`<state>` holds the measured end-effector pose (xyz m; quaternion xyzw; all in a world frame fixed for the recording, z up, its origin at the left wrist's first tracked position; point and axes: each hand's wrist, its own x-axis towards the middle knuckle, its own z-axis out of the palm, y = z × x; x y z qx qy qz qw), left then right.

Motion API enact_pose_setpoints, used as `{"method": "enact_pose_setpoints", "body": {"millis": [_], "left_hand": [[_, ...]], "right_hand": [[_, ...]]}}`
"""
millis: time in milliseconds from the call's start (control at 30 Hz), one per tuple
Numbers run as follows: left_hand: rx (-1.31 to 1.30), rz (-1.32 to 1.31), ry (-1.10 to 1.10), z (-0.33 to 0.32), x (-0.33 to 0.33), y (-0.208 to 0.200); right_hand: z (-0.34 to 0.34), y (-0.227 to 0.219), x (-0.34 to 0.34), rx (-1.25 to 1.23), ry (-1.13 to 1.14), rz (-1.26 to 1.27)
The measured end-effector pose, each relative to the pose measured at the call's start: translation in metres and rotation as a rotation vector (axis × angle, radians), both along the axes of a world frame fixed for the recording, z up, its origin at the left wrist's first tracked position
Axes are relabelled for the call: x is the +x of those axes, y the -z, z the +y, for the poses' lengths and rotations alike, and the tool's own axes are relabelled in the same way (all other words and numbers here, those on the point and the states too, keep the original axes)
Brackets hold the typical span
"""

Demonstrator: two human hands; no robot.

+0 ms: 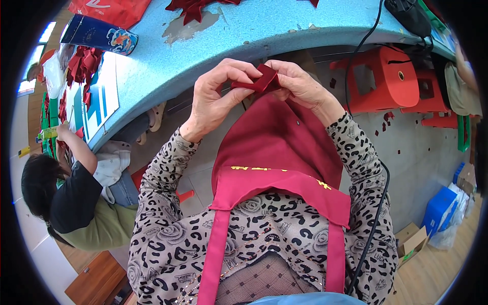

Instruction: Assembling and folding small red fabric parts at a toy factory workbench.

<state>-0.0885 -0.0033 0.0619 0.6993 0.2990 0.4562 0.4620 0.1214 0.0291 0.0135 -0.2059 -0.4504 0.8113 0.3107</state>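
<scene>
Above my lap, a short piece of dark red velvet ribbon (265, 79) is folded into a loop between both hands. My left hand (219, 91) pinches its left end between thumb and fingers. At the other end, my right hand (299, 86) is closed on the ribbon, with some fingertips hidden behind it. Both hands are in front of the table's near edge and apart from each other. A maroon apron (279, 140) spreads below them.
The speckled blue table (168, 66) curves ahead, bearing dark red ribbon bows (190, 9), a blue cup (99, 35) and a red bag (112, 10). A co-worker (76, 198) sits at left. Red stools (386, 79) stand at right; a black cable (363, 43) hangs nearby.
</scene>
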Motion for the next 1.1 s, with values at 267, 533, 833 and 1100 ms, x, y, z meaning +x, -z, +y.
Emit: {"method": "enact_pose_setpoints", "body": {"millis": [267,533,833,1100], "left_hand": [[0.048,-0.009,0.113,0.008,0.003,0.005],[0.008,0.064,0.064,0.014,-0.004,0.002],[-0.05,0.13,0.072,0.017,-0.005,-0.015],[-0.305,-0.023,0.046,0.014,-0.006,-0.014]], "right_hand": [[0.004,0.007,0.001,0.057,-0.03,-0.004],[0.004,0.002,-0.003,0.094,-0.04,-0.032],[0.012,-0.008,-0.003,0.139,-0.03,-0.011],[0.017,-0.011,-0.002,0.12,-0.049,-0.016]]}}
